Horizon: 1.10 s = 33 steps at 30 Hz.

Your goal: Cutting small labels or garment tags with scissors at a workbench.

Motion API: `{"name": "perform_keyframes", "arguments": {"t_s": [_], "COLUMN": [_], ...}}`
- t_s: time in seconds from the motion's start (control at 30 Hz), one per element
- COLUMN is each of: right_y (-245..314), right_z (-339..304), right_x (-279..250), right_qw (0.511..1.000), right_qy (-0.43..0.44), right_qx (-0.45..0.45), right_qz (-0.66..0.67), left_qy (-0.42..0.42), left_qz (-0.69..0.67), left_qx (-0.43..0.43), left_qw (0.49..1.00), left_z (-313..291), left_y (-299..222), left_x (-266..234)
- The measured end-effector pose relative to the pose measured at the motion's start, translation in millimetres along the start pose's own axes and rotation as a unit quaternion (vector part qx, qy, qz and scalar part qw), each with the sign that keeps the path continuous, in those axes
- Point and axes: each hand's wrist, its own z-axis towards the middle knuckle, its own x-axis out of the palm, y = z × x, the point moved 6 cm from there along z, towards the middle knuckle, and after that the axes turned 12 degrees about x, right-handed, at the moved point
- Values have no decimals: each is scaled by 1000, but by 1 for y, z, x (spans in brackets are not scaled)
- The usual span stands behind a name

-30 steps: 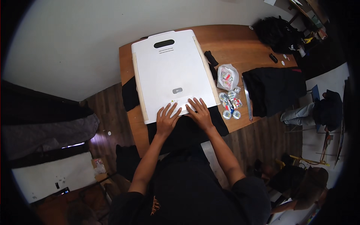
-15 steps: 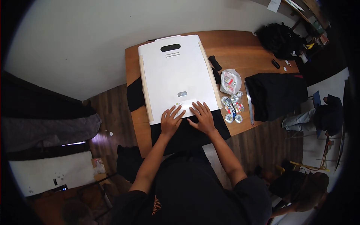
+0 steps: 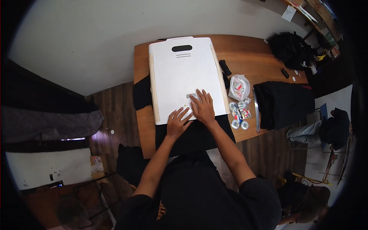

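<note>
A: Where does the white panel (image 3: 182,74) lie?

B: Flat over the wooden table (image 3: 249,50), with black cloth (image 3: 176,142) showing from under its near edge. Pale wooden strips (image 3: 154,86) run along both long sides, and there's a dark oval slot (image 3: 181,48) at the far end

A: And the hands?

B: Both open, gripping nothing. The left hand (image 3: 177,123) has its fingers spread on the panel's near edge; the right hand (image 3: 203,109) lies just beside it, farther in, fingers by the small grey inset (image 3: 189,95)

A: Which containers are out?

B: To the right of the panel, a whitish plastic bag (image 3: 234,79) holds a heap of small packets (image 3: 238,87), partly red and white. Just nearer the person sits a cluster of round clear tubs (image 3: 244,125); their contents are too small to tell

A: Anything beyond those?

B: A metal ruler (image 3: 257,115), beside folded black fabric (image 3: 281,103), and a black backpack (image 3: 289,50) near the table's far right corner
</note>
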Motion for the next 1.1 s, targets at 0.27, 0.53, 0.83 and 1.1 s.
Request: {"name": "perform_keyframes", "arguments": {"t_s": [0.27,0.53,0.83,1.1], "right_y": [-8,-101,-255,-307], "right_z": [4,-17,-98,-73], "right_x": [-4,-20,-66,-24], "right_qw": [997,789,820,583], "right_qy": [-2,-48,-146,110], "right_qx": [6,321,412,633], "right_qz": [81,521,369,497], "left_qy": [-7,-22,-34,-63], "left_qz": [-6,12,41,0], "left_qx": [1,-7,-24,-125], "left_qw": [1000,1000,998,990], "left_z": [6,11,35,30], "left_y": [0,-3,-9,-31], "left_x": [-3,-2,-18,-3]}}
